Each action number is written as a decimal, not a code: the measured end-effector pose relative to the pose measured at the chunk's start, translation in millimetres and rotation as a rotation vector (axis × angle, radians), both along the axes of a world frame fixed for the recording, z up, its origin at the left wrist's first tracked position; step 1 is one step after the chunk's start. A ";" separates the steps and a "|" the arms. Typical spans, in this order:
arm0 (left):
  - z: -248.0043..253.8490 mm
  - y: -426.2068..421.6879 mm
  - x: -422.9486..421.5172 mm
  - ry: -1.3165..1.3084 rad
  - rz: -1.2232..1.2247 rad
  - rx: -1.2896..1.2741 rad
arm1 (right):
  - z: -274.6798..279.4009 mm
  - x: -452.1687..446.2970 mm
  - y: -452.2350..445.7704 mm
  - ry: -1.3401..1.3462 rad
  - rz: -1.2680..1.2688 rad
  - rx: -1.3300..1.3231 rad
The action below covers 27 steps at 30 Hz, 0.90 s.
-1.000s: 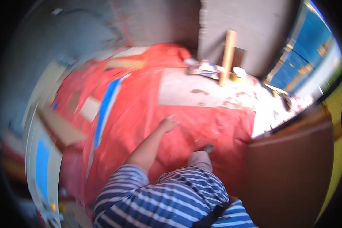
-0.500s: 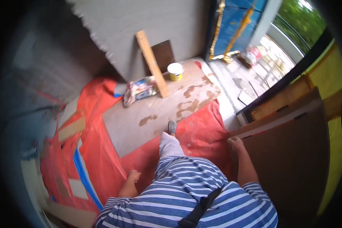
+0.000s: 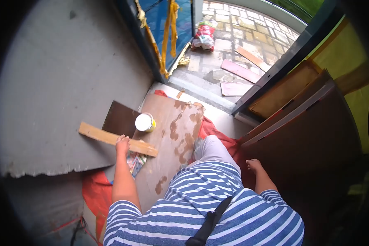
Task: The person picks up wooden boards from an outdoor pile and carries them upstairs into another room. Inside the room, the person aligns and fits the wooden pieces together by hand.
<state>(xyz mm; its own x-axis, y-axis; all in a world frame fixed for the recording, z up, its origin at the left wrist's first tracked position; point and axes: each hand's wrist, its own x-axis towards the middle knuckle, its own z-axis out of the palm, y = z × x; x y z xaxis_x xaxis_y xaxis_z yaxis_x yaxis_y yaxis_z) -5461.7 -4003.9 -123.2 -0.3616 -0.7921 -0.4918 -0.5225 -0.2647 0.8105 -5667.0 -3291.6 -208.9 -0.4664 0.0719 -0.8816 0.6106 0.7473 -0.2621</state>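
My left hand (image 3: 122,144), its fingers curled closed, is stretched out to the left. It overlaps a wooden plank (image 3: 98,133) that leans on the grey wall; I cannot tell whether they touch. A white-lidded bucket (image 3: 144,122) and a dark brown board (image 3: 118,118) are just beyond it. Partly covered by the plank and my arm lies a colourful printed bag (image 3: 135,162). On the right, my right hand (image 3: 254,165) hangs with loosely curled fingers, beside large brown panels (image 3: 303,135). Nothing shows in either hand.
A brown floor board (image 3: 172,131) with wet footprints lies over red sheeting (image 3: 217,133). Ahead is a doorway with a blue door (image 3: 156,24). Outside on the paving are a red-and-white sack (image 3: 204,35) and several loose strips, including a pink one (image 3: 240,71).
My view has turned right and moved toward the doorway. My left arm has swung forward to in front of the plank. The bucket and plank now appear closer and further left.
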 end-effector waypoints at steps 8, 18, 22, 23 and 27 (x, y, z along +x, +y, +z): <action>-45.0 -20.9 -295.8 -0.153 -0.428 -0.187 | -71.9 -122.5 -62.7 -0.172 -0.120 0.076; -57.3 -68.2 -528.7 -0.512 -0.617 -0.084 | 69.0 -504.2 -211.9 0.486 -0.108 -0.086; -107.1 -108.4 -648.5 -0.595 -0.792 -0.058 | 62.2 -604.6 -223.5 0.539 -0.153 -0.120; -140.9 -125.6 -684.8 -0.619 -0.866 -0.080 | 49.5 -623.5 -219.1 0.529 -0.166 -0.076; -196.2 -138.7 -872.6 -0.576 -1.402 -0.534 | -56.2 -677.6 -187.6 0.425 -0.255 0.148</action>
<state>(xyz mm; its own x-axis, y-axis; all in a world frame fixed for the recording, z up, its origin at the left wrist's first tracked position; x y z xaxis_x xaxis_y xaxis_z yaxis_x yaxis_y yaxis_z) -6334.3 -4142.5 -319.4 -0.7882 -0.1288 -0.6018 -0.3510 0.8973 0.2677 -6344.5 -3479.2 -265.1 -0.7329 0.3393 -0.5897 0.6404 0.6366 -0.4297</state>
